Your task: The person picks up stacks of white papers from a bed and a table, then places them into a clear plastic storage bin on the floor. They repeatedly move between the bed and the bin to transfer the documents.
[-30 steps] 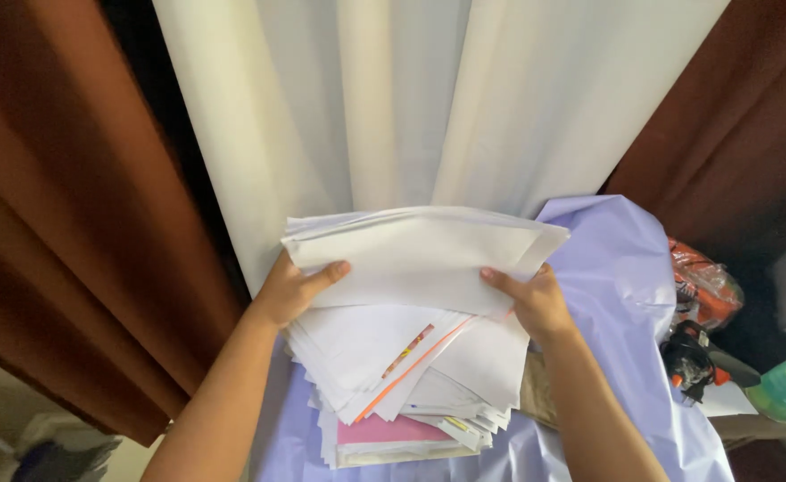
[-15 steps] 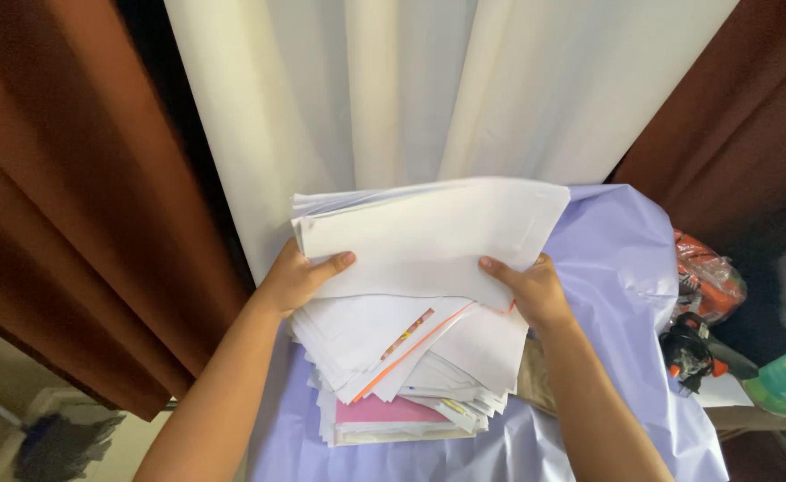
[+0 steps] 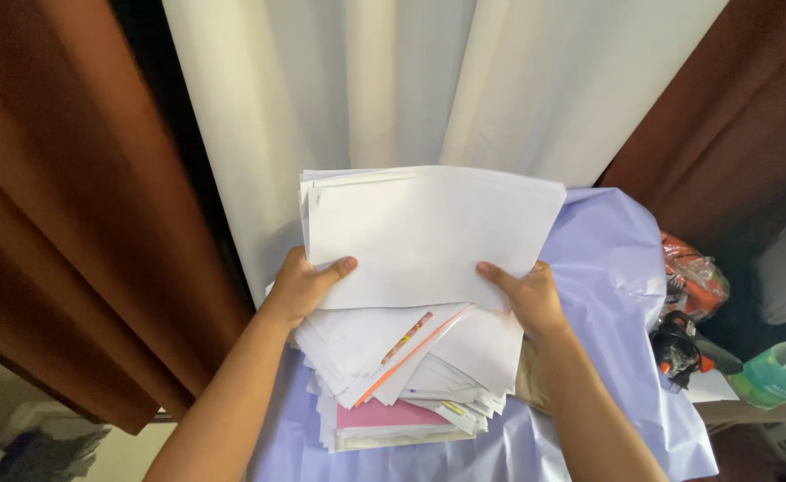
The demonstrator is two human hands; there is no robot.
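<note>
Both hands, left hand [image 3: 302,287] and right hand [image 3: 525,295], grip a sheaf of white papers [image 3: 429,236] above a messy paper pile [image 3: 402,384] on the lilac-covered desk [image 3: 607,259].

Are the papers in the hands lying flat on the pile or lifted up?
Lifted up: both hands hold the white sheets raised above the pile.

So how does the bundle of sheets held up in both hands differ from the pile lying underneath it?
The held bundle is lifted and tilted, gripped by the left hand and right hand; the pile lies on the lilac cloth. The bundle's top sheet looks plain white; the pile shows a pink sheet and orange edges. The pile is more splayed. Both are loose paper.
</note>
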